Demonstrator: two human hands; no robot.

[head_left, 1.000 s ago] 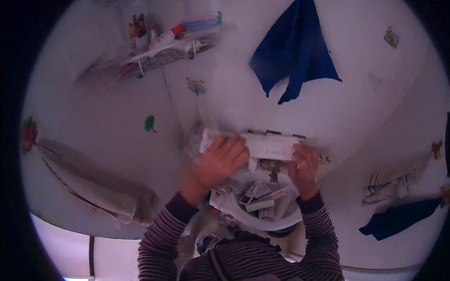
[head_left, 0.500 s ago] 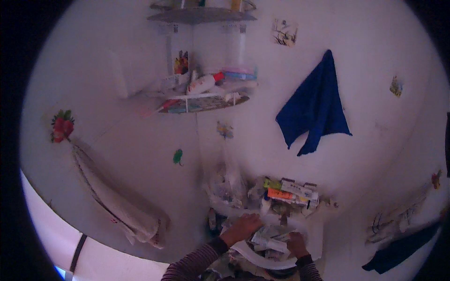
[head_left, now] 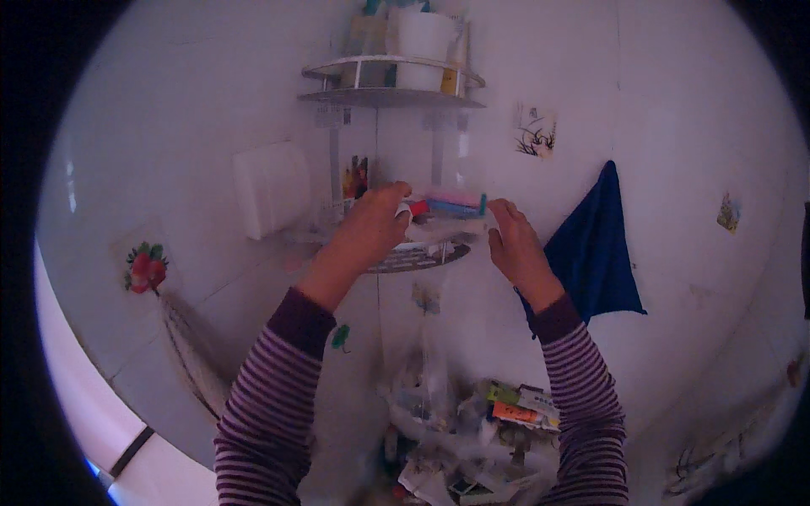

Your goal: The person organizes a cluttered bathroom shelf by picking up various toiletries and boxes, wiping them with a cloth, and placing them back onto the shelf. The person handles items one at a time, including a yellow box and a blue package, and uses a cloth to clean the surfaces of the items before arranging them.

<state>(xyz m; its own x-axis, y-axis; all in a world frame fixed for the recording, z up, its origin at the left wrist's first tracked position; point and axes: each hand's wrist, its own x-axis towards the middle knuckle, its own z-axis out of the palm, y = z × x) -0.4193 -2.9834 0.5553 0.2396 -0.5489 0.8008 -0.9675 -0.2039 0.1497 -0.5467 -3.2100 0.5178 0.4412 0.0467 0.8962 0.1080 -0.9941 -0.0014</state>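
Observation:
Both my arms reach up to the corner shelf (head_left: 422, 261). My left hand (head_left: 364, 234) is at its left part, fingers curled around a white bottle (head_left: 406, 218) with a red cap (head_left: 419, 207); most of the bottle is hidden behind the hand. On the right, my right hand (head_left: 516, 244) is raised at the shelf's edge with thumb and fingers apart. Its fingertips are close to the teal end of a flat blue and pink pack (head_left: 456, 207); whether they touch it I cannot tell.
Above is another corner shelf (head_left: 392, 97) with a white tub (head_left: 423, 49). A blue cloth (head_left: 599, 253) hangs behind my right forearm, a pale towel (head_left: 190, 354) at the left. Below are a clear plastic bag (head_left: 422, 396), several small boxes (head_left: 516, 411) and a white basin (head_left: 506, 489).
Both hands have left the basin of packets below and risen to the corner shelf. The view has tilted upward, so the shelves and cloth appear lower.

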